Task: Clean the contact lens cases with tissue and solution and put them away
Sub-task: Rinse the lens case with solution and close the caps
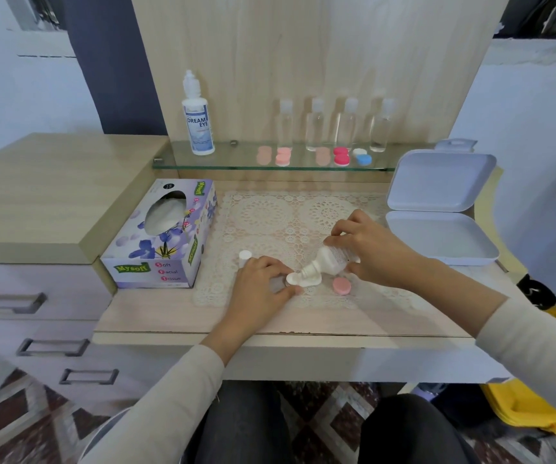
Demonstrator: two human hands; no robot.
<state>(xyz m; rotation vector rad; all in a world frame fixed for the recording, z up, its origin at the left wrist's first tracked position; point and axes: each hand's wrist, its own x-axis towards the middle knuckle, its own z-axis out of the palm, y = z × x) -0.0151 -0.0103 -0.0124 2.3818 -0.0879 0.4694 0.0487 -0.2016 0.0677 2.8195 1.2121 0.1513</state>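
On the mat (pixel 270 212), left hand (pixel 263 283) tight around lens case (pixel 313 281), right hand (pixel 370 249) around bottle (pixel 330 261).

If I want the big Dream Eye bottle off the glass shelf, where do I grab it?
Wrap your hand round the wide labelled body of the Dream Eye bottle, coming from the front. It stands upright on the glass shelf, wooden panel behind, and its top is narrow.

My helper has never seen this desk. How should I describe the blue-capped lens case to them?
Find the glass shelf against the wooden back panel. Small lens cases lie in a row on it; go to the right end, near the rightmost clear bottle. That lens case alone has one blue cap and one white; the rest are pink, peach or red.
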